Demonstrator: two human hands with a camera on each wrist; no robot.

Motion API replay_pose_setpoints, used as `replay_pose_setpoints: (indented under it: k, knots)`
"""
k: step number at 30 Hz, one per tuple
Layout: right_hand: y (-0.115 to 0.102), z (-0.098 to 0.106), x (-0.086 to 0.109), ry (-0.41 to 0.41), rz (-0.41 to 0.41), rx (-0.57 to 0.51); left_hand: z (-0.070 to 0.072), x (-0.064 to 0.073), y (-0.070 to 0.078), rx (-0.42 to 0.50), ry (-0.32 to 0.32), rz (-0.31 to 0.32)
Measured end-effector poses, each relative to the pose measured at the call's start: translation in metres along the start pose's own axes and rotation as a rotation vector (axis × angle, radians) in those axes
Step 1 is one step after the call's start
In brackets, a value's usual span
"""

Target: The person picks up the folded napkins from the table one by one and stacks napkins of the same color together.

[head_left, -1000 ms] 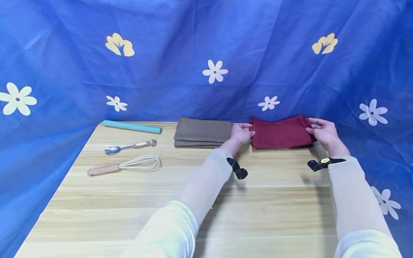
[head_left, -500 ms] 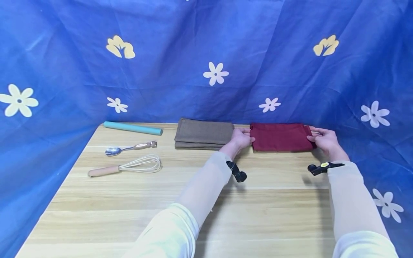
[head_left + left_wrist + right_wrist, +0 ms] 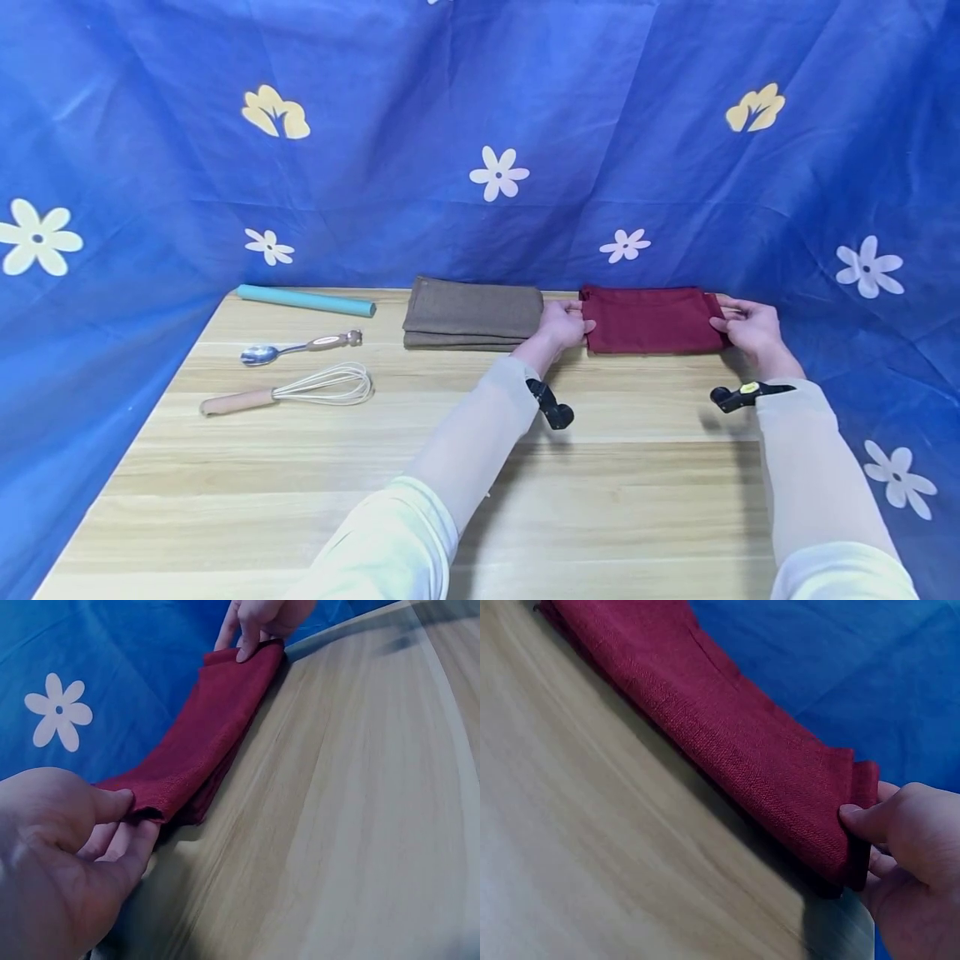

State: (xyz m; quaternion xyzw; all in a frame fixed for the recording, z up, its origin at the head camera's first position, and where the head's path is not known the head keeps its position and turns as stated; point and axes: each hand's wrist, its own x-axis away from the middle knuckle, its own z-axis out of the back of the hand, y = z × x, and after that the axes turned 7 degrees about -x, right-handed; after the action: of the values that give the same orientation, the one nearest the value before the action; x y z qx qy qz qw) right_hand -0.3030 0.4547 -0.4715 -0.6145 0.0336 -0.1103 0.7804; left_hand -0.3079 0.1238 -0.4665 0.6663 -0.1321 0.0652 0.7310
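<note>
A folded dark red cloth (image 3: 648, 321) lies along the back right edge of the table. At its left end my left hand (image 3: 561, 325) pinches it, thumb on top and fingers beneath, as the left wrist view shows on the cloth (image 3: 202, 735). My right hand (image 3: 756, 329) pinches the opposite end the same way; in the right wrist view its thumb presses the top layer near the cloth's corner (image 3: 780, 780). Just left of my left hand sits a folded grey-brown cloth (image 3: 474, 312), partly behind that hand.
On the table's left side lie a turquoise rod (image 3: 306, 301), a spoon (image 3: 300, 347) with a brown handle, and a whisk (image 3: 288, 390) with a pinkish handle. A blue flowered curtain (image 3: 390, 167) hangs right behind the wooden table (image 3: 300, 500).
The red cloth's raised right part has come down and the cloth now lies flatter. Both hands sank slightly with it and still hold its ends.
</note>
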Motion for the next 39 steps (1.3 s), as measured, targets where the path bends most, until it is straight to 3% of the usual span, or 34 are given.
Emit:
replay_pose_setpoints:
  k: [7,11,16,25,39]
  knots:
    - [-0.01,0.001,0.001,0.043,0.044,-0.016,-0.003,-0.003,0.004,-0.024,0.028,-0.027]
    - [-0.012,0.001,0.001,0.042,0.018,-0.006,-0.003,-0.003,0.003,-0.02,0.039,-0.022]
    - [-0.006,0.003,0.0,0.037,-0.03,-0.003,-0.004,-0.003,-0.002,-0.029,0.045,-0.023]
    - [0.007,0.001,0.002,0.051,0.037,0.083,-0.002,-0.002,-0.006,-0.048,0.029,0.004]
    - [0.004,0.0,0.003,0.056,-0.001,0.124,0.0,-0.003,-0.003,-0.111,0.047,0.019]
